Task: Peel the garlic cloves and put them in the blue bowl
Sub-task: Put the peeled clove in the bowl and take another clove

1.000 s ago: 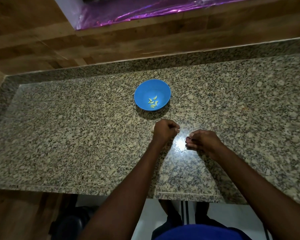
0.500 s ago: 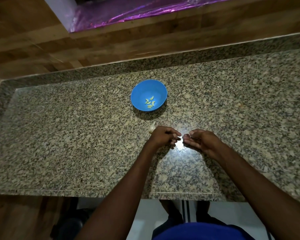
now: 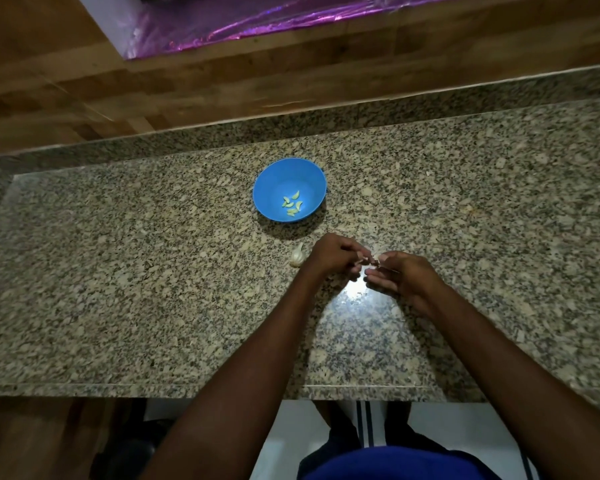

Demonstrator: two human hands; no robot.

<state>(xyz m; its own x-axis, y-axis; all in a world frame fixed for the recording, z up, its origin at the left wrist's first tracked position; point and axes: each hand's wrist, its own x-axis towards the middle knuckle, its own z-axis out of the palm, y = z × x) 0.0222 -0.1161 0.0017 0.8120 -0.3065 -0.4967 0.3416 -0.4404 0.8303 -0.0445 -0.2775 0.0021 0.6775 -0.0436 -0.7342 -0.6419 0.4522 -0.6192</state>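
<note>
The way between the hands and the blue bowl (image 3: 289, 189) is being left open across a short strip of bare granite counter (image 3: 118, 289), with only the garlic bulb (image 3: 297, 256) lying just to the left of the left hand (image 3: 333, 253). Wide stretches of counter are being left bare to the left and right of the bowl. Behind it, passage is being bounded by the raised granite ledge (image 3: 361, 116) and the wooden wall (image 3: 222, 81).
</note>
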